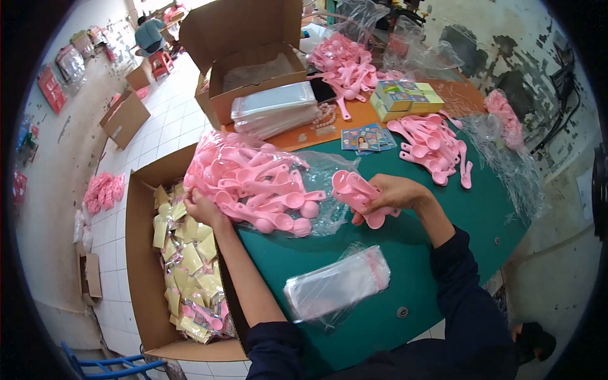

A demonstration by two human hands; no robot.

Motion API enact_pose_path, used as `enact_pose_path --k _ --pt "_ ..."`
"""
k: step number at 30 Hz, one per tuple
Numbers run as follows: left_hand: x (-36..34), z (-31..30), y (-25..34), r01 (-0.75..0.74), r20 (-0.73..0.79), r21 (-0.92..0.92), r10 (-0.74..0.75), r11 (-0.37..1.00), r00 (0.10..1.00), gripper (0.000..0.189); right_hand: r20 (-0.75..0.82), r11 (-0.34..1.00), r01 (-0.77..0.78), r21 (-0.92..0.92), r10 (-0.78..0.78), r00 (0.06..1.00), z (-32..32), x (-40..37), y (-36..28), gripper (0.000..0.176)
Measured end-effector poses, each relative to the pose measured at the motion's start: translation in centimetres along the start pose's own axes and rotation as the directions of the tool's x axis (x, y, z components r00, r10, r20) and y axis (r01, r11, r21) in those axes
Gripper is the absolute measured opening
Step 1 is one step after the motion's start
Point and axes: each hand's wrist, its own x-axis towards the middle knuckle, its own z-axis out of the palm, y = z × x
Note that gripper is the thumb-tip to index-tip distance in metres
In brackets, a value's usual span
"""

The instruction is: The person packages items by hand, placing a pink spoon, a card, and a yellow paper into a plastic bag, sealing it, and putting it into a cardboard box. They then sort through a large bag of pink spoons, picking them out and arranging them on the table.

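My right hand (399,191) is closed round a bunch of pink plastic scoops (354,188), held above the green tabletop. At the left, my left hand (202,208) grips the edge of a clear plastic bag (329,166), its fingers partly hidden. Many loose pink measuring scoops (253,170) lie in and over this bag. Below my right hand rests a stack of clear plastic sleeves (335,285). Another pile of pink scoops (430,142) is spread on the table farther right.
A cardboard box (142,253) of packed scoops with yellow cards stands left of the table (456,209). Behind are an open carton (253,76), stacked sleeves (275,107), card stacks (405,98), printed cards (367,138) and crumpled plastic (506,164). A person (149,35) sits far back.
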Motion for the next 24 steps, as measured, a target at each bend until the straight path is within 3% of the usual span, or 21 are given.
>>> enact_pose_path --k 4,10,12,16,18,21,22,23,24 --pt "-0.4 0.0 0.7 0.023 -0.011 0.048 -0.023 0.999 1.0 0.018 -0.115 0.933 0.031 0.359 0.011 0.993 -0.2 -2.5 2.9 0.042" --pt "0.0 0.0 0.0 0.008 -0.009 0.067 -0.007 0.998 1.0 0.019 -0.463 0.885 0.192 0.423 0.029 0.886 -3.5 -7.6 1.9 0.049" --pt "0.0 0.0 0.1 -0.001 -0.019 0.077 0.002 0.997 1.0 0.019 -0.603 0.953 0.143 0.267 0.049 0.797 -7.6 -8.5 3.3 0.05" --pt "-0.5 0.2 0.6 0.004 -0.052 0.102 0.002 0.995 0.999 0.019 -0.824 0.978 -0.035 -0.207 -0.155 0.544 -14.1 -10.3 2.2 0.043" --pt "-0.1 0.2 0.0 -0.018 -0.06 0.085 0.023 0.996 0.998 0.019 -0.827 0.756 -0.477 -0.448 -0.148 0.543 -20.3 -10.8 4.9 0.043" --pt "0.5 0.3 -1.2 -0.024 -0.073 0.093 0.031 0.995 0.997 0.018 -0.701 0.523 -0.47 -0.711 -0.582 0.413 -13.2 -8.1 2.9 0.036" --pt "0.6 0.2 -1.3 -0.025 -0.072 0.095 0.032 0.995 0.997 0.017 -0.652 0.765 -0.131 -0.631 -0.43 0.625 -8.4 -6.4 0.4 0.03" --pt "0.5 0.2 -1.2 -0.01 -0.069 0.081 0.016 0.997 0.997 0.017 -0.439 0.847 -0.055 -0.528 -0.218 0.872 -4.6 -4.7 -2.1 0.028" --pt "0.4 0.2 -1.0 0.005 -0.062 0.066 -0.001 0.998 0.998 0.017 -0.143 0.764 0.213 -0.609 -0.37 0.918 -1.8 -2.5 -2.0 0.031"
